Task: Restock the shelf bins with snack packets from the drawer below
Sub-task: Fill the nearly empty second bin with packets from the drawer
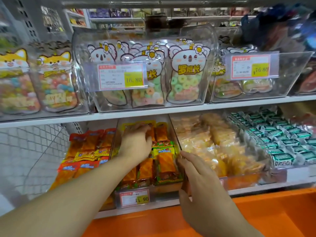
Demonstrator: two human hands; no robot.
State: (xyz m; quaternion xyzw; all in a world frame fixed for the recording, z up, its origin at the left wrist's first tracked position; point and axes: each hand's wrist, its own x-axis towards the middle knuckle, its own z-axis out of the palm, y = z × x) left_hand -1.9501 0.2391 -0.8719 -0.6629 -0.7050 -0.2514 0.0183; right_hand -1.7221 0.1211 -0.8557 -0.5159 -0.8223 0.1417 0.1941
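- We see the left hand (136, 142) reaching deep into the clear middle bin (176, 134) on the lower shelf (256, 188), palm down, its fingers curled over the orange snack packets (162, 134) at the back; whether that grip actually has hold of a packet, we cannot tell, because the fingertips are blurred.
- We see the right hand (198, 183) at the bin's right front corner, its grip loose, fingers fairly straight and lying along the clear right wall, the thumb resting on the wall's edge, just beside an orange packet.
- Between the two hands lie more packets in the same bin: orange ones in rows and a few yellow-green ones (164, 148) across the middle.
- A price tag (134, 196) sits on the bin's front, below and between the hands.
- To the left, a neighbouring bin holds red and orange packets (85, 151); to the right are pale yellow wrapped snacks (213, 142), then green-and-white packets (282, 137).
- The shelf above carries clear bins of koala-shaped candy bags (186, 71) and fox-shaped bags (54, 74).
- An orange surface (256, 216) runs below the lower shelf, under the right forearm.
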